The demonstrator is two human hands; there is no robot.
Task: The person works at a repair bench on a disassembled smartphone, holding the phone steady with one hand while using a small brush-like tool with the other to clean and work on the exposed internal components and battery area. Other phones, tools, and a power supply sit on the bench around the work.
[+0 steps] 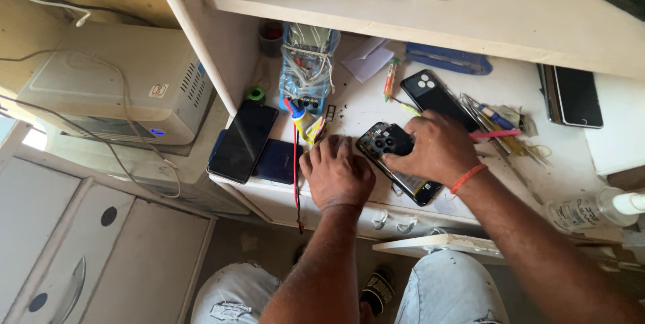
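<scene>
Hands work on an opened phone lying back-side up on the white bench, back cover off, camera cluster and battery showing. Right hand sits on top of the opened phone, fingers curled down onto its upper middle, palm down; whether they pinch a tool or part I cannot tell. An orange band circles that wrist. Left hand lies just left of the opened phone, palm down, fingers loosely bent with tips on the bench surface, touching or almost touching the phone's left edge; nothing visibly held. Just above the opened phone lies a black back cover with three camera holes, partly under the right hand's knuckles. Right of the opened phone: a scatter of tweezers and small tools, including a pink one. Far right of it, a dark phone lies face up, and lower right a clear spray bottle lies on its side. Left of the opened phone: two dark phones lie flat at the bench edge, a red wire hangs over the front edge, and a multimeter wrapped in plastic stands further up. A grey box unit sits well left, off the bench. Below the opened phone, the person's knees in light jeans are visible.
</scene>
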